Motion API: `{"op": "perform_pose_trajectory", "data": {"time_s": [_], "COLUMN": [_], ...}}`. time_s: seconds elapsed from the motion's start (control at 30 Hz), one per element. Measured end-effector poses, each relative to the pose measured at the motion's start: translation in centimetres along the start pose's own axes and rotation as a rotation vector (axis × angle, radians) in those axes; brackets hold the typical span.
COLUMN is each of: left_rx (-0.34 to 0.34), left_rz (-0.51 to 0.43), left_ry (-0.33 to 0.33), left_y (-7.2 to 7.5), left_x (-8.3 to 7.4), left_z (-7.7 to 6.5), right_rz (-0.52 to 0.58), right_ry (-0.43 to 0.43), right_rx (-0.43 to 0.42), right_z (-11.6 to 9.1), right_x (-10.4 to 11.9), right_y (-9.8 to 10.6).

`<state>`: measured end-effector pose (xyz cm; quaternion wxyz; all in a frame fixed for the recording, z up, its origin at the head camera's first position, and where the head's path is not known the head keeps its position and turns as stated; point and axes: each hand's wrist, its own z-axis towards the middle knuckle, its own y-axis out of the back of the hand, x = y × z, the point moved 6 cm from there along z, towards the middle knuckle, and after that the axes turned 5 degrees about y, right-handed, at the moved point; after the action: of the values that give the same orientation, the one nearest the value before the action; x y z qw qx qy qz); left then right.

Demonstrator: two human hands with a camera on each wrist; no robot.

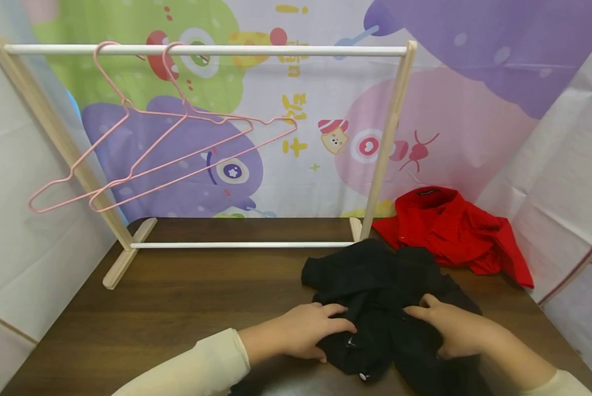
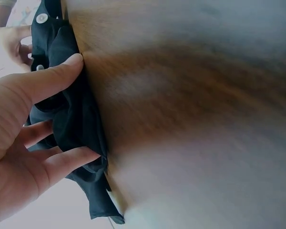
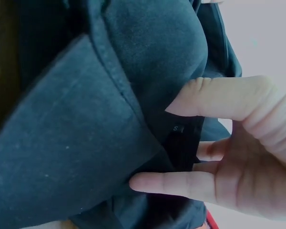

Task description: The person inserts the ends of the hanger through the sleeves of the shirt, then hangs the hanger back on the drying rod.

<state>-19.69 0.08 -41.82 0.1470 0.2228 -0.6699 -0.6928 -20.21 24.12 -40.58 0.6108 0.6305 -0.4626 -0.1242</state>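
On the dark wooden tabletop (image 1: pixel 202 308), in front of the right foot of the clothes rack (image 1: pixel 390 126), lies a black shirt (image 1: pixel 365 286), crumpled in a loose heap. A red shirt (image 1: pixel 454 225) sits just behind it, to the right; two pink hangers (image 1: pixel 184 113) hang from the top bar.

Left hand (image 1: pixel 311 330) at the shirt's near left side, fingers and thumb parted, tips against the cloth. Right hand (image 1: pixel 456 327) on the opposite side, thumb and forefinger well apart, tips at the fabric beside a small size label (image 3: pixel 178 129). No firm hold shows in either.

Step in hand, by judgement: arranging the black shirt — the next move calls for both hands to gather matching edges and straighten the folds.

Heap's long axis appears to run from the rack toward the person, slanting a little right. A sleeve-like end (image 1: pixel 313 273) points left; a white button (image 1: pixel 363 377) shows at the near edge. Collar direction — cannot tell.
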Motion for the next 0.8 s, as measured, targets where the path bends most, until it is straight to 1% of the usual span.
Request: {"op": "perform_pose_trajectory", "data": {"time_s": [0.3,0.63,0.8], "left_rx": [0.02,0.022,-0.002], "left_rz": [-0.014,-0.04,-0.041], "left_ry": [0.027,0.035,0.03], "left_y": [0.1,0.1,0.2], "left_x": [0.4,0.8,1.1], "left_z": [-1.3,-2.8,-3.9], "right_rz": [-0.007,-0.072,-0.075], "right_ry": [-0.008,0.06,0.063], "right_rx": [0.011,0.033,0.069], "right_z": [0.9,2.0,2.7], "right_x": [0.9,2.6,3.5], "right_y": [-0.6,-1.1,-1.3]}}
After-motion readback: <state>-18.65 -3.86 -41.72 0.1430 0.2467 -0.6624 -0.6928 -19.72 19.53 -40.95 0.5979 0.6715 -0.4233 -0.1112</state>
